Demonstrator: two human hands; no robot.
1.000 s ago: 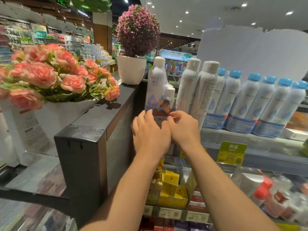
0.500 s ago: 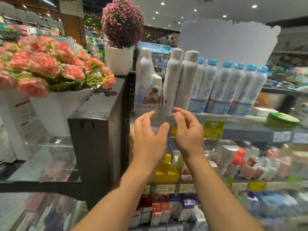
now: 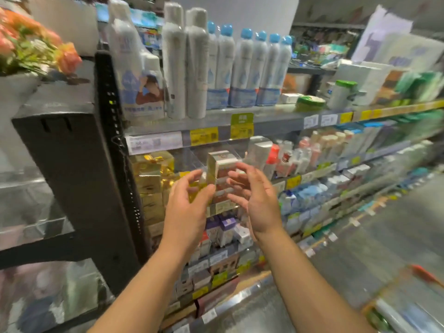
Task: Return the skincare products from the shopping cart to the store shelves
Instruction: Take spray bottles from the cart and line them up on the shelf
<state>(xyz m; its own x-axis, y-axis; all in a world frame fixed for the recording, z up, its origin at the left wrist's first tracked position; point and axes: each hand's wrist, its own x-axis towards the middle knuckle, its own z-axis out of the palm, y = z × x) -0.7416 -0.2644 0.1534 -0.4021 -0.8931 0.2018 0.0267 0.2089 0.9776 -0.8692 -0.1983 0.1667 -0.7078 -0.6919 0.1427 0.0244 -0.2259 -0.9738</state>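
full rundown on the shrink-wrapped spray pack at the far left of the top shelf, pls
The shrink-wrapped spray pack stands upright at the left end of the top shelf, against the black perforated upright. It holds a tall white can with a rounded white cap and a shorter white can to its right, bound in glossy clear film. The lower front carries a pale blue label and a picture of a person; the text is blurred. The two white-capped cans stand just to its right. Neither hand touches it.
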